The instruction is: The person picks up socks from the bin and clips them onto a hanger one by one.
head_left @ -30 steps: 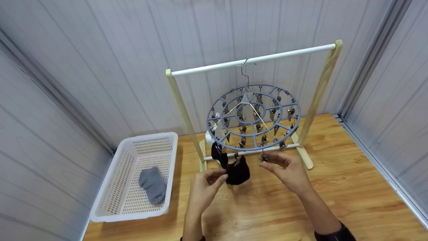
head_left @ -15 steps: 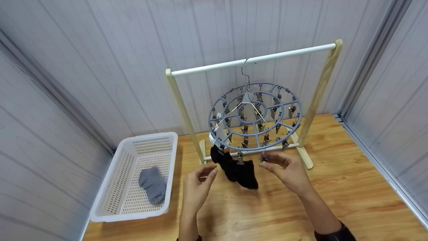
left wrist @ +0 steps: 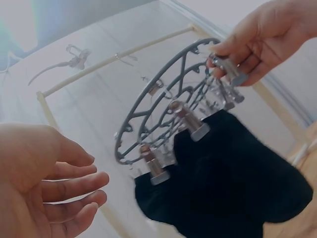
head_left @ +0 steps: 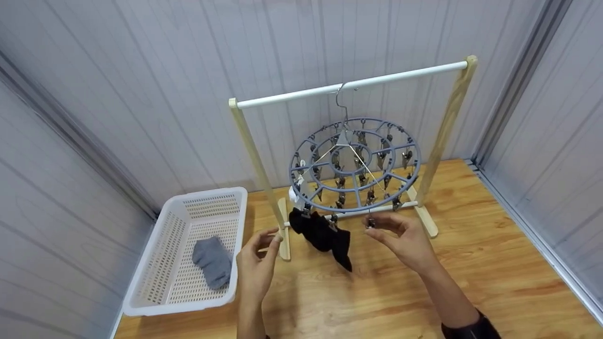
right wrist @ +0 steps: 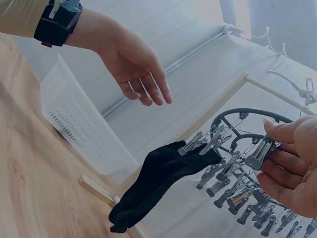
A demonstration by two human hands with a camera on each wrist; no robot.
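A black sock (head_left: 321,236) hangs from two metal clips at the near left side of the round grey clip hanger (head_left: 358,208). In the right wrist view the sock (right wrist: 158,183) droops below both clips. My right hand (head_left: 403,240) pinches another clip (right wrist: 260,152) of the hanger between thumb and fingers, to the right of the sock. My left hand (head_left: 256,266) is in the air left of the sock, apart from it. Its fingers are relaxed and hold nothing, as the left wrist view confirms.
A white basket (head_left: 179,307) stands on the wooden surface at the left, with a grey sock (head_left: 213,262) inside. The hanger hooks over the white bar (head_left: 292,95) of a wooden-legged rack. Several more clips dangle under the ring. Panelled walls (head_left: 141,94) enclose the back and sides.
My left hand has let go of the black sock and moved left, away from it. The sock has swung and now hangs freely. My right hand has kept its pinch on the clip.
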